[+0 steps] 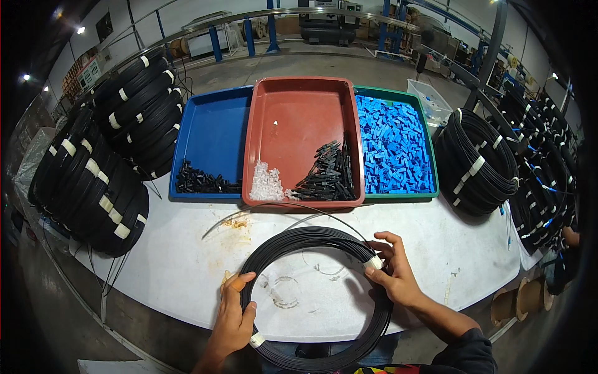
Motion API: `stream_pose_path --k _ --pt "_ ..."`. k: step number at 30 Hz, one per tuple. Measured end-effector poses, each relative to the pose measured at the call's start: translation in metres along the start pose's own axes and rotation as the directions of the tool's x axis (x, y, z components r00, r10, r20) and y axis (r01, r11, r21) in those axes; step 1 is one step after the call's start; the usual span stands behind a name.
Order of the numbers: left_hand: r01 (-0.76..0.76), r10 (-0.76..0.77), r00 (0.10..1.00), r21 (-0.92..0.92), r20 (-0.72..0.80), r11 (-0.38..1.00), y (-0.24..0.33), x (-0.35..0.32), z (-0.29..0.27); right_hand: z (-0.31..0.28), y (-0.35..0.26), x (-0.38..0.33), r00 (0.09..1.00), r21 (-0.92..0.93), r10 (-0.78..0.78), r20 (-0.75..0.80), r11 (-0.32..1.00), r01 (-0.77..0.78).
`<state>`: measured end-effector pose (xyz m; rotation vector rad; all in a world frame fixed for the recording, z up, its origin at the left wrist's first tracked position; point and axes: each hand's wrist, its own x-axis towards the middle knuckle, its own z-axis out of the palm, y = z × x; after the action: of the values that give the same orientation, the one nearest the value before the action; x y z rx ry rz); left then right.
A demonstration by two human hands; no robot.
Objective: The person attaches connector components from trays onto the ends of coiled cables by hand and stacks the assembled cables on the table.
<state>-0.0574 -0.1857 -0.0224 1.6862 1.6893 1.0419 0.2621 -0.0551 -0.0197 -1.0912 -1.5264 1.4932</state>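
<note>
A coil of thin black cable (311, 235) is held tilted over the near edge of the white table, bound with bands of white tape. My left hand (232, 321) grips its left side, fingers outside and thumb toward the inner edge, just above one tape band (256, 340). At the upper right of the coil, my right hand (398, 274) is closed round it, the thumb pressed by another tape band (374, 262). One loose cable end (274, 204) arcs away from the coil to the left, over the table.
Beyond the coil stand a blue tray (215, 134) with black pieces, a red tray (299, 112) with clear and black parts, and a green tray (430, 149) full of blue clips. Cable coils are stacked at left (93, 181) and right (476, 162). Wooden spools (523, 302) sit lower right.
</note>
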Motion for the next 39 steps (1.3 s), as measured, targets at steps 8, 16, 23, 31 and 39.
stream_pose_path --k 8,16,23,31,39 --pt "-0.005 -0.005 0.992 0.078 0.127 0.997 -0.002 0.011 -0.008 0.004 -0.004 0.056 0.995 -0.33 0.09 0.044 0.941 -0.071" --pt "0.091 -0.098 0.995 0.162 0.034 0.983 0.001 0.025 -0.003 0.045 -0.018 0.118 0.991 -0.529 -0.005 0.132 0.846 0.075" --pt "-0.017 0.014 0.99 0.016 0.143 1.0 -0.012 0.039 -0.012 0.093 -0.031 0.143 0.946 -0.582 -0.03 0.322 0.782 0.223" --pt "-0.094 0.043 0.947 0.145 0.32 0.985 -0.004 0.064 -0.01 0.134 -0.038 0.165 0.896 -0.479 -0.064 0.439 0.827 0.294" --pt "-0.328 0.255 0.701 -0.017 0.666 0.945 -0.005 0.145 0.011 0.131 -0.028 0.181 0.94 -0.47 -0.007 0.342 0.865 0.177"
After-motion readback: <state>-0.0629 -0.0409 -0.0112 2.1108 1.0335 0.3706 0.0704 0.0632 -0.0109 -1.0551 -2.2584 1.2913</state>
